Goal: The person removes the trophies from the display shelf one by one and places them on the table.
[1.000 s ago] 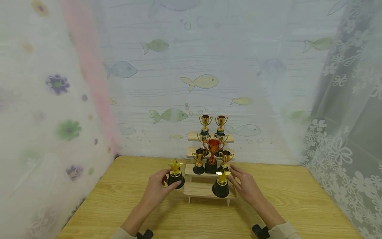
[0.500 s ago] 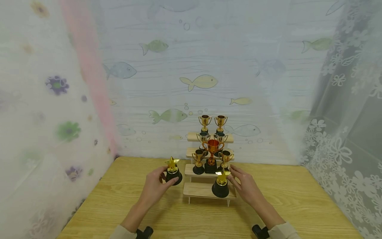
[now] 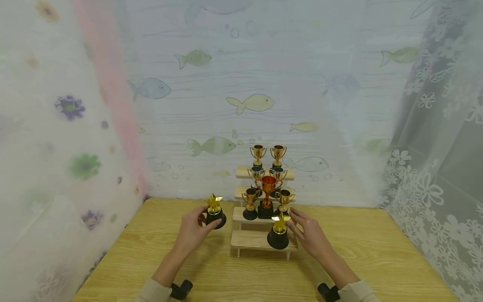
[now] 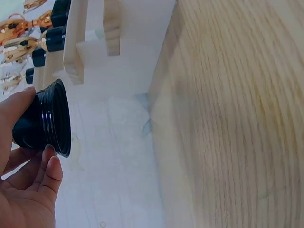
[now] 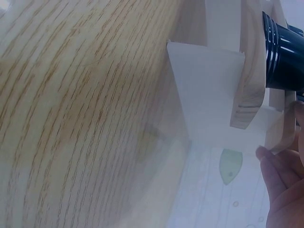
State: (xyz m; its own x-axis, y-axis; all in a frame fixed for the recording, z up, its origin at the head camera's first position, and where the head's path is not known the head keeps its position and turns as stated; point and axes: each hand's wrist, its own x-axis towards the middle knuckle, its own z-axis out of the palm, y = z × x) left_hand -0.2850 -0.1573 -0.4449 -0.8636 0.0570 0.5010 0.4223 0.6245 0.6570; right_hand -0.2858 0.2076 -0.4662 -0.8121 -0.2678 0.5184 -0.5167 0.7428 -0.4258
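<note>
Star trophy (image 3: 214,213), star up, long axis leaning slightly left, is pinched in our left hand (image 3: 194,228) beyond the left edge of the stand (image 3: 247,240). We can't tell whether our right hand (image 3: 309,235) grips its twin (image 3: 278,239).

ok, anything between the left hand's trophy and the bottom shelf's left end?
Nothing visible stands between the held trophy and that end; the other star trophy stands on the right of the shelf.

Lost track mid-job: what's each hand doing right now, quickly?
Left hand: holding a gold-star trophy by its black base.
Right hand: fingers at the other star trophy on the bottom step; whether they grip it cannot be told.
</note>
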